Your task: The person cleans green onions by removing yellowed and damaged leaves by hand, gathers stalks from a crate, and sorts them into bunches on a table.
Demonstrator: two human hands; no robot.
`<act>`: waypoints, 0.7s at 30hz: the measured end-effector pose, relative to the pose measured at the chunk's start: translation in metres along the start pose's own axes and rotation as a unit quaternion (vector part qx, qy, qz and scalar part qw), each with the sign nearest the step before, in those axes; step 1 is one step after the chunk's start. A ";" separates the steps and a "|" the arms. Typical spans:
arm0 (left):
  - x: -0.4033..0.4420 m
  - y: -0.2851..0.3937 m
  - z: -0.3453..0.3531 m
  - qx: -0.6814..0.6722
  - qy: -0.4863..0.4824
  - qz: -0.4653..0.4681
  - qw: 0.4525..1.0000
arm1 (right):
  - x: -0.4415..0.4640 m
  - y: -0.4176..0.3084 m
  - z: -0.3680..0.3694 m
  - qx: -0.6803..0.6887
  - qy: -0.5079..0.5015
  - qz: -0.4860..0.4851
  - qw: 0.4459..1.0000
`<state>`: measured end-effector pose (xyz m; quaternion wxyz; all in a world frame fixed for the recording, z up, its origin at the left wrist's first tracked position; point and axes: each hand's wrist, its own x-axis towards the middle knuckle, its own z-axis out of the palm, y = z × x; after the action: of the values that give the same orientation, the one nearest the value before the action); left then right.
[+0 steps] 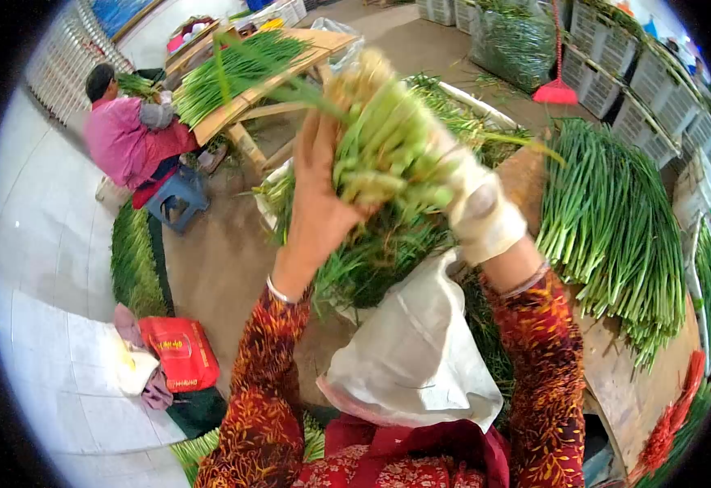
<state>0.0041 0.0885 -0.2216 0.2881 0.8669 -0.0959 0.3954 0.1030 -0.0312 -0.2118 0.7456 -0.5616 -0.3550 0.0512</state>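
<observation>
Between my two hands, held up in front of me, is a bunch of chives point(388, 150), its stem ends toward me and partly blurred. My bare left hand point(319, 195) grips it from the left, with the thumb under the stems. On the other side my right hand point(477, 195), in a pale glove, clasps the bunch; most of its fingers are smeared or hidden. Below lies a heap of loose green leaves point(380, 252) in a pale-edged container. A white cloth point(424, 342) hangs over my lap.
To my right, a large pile of chives point(607, 236) lies on a wooden board point(648, 390) beside red ties point(672, 427). A person in pink point(128, 138) sits at a table point(217, 122) heaped with chives. A red bag point(178, 354), broom point(556, 91) and crates point(615, 89) stand around.
</observation>
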 end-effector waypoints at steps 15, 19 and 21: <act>0.055 0.006 -0.012 0.053 0.157 0.320 0.933 | -0.030 -0.141 0.034 0.098 -0.164 -0.169 0.967; -0.066 -0.017 0.041 0.009 0.090 0.122 0.988 | -0.060 -0.094 0.044 -0.049 -0.175 -0.053 0.982; -0.146 -0.020 0.064 -0.060 0.038 -0.036 0.997 | -0.081 -0.044 0.044 -0.201 -0.185 -0.142 0.951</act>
<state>-0.0451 0.0586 -0.3716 0.3572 0.8352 -0.0772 0.4110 0.0022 -0.0503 -0.2065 0.5377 -0.6243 -0.5661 -0.0247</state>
